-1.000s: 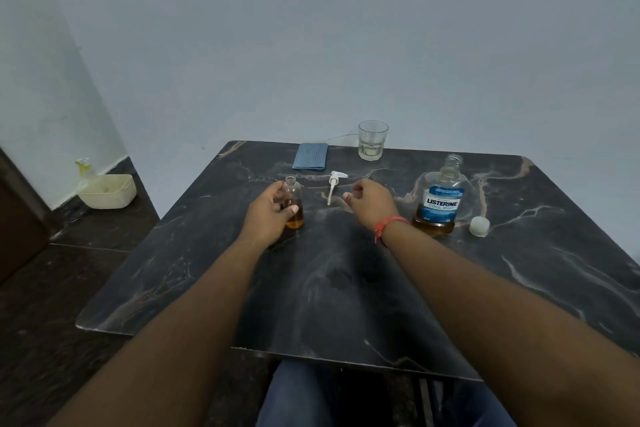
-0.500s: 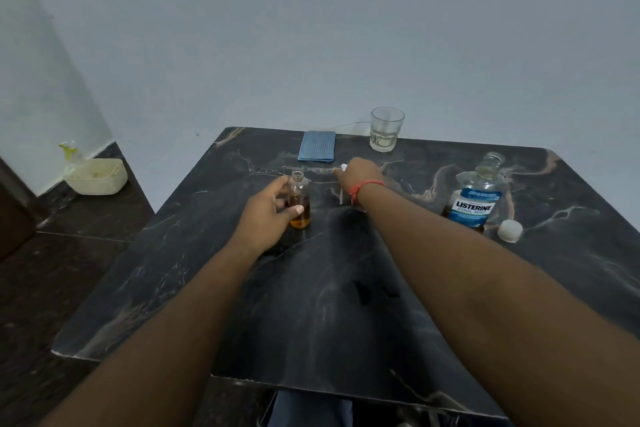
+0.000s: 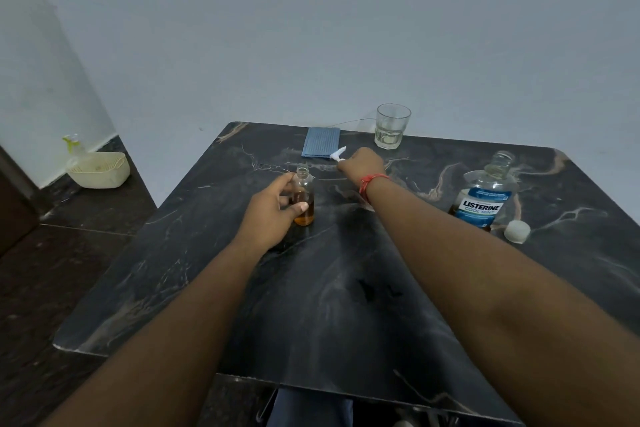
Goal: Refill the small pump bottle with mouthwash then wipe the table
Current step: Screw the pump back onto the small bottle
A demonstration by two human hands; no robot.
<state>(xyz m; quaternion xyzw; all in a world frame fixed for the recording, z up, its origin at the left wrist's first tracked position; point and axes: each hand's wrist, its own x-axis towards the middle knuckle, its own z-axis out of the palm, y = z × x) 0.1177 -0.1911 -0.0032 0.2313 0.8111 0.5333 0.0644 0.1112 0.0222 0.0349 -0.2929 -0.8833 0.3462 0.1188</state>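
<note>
A small clear bottle with amber liquid in its lower part stands uncapped on the dark marble table. My left hand wraps around it, thumb across the front. My right hand, a red thread at the wrist, is closed on the white pump head, whose nozzle sticks out to the left just above the table. The large Listerine mouthwash bottle stands open at the right, with its white cap beside it. A folded blue cloth lies at the far edge.
A drinking glass with a little liquid stands at the back of the table. On the floor at the left sits a pale yellow basket with a spray bottle behind it. My knees show below the table's near edge.
My right hand reached forward to the pump head lying on the table, closed on it and lifted its nozzle end. My left hand stayed on the small bottle.
</note>
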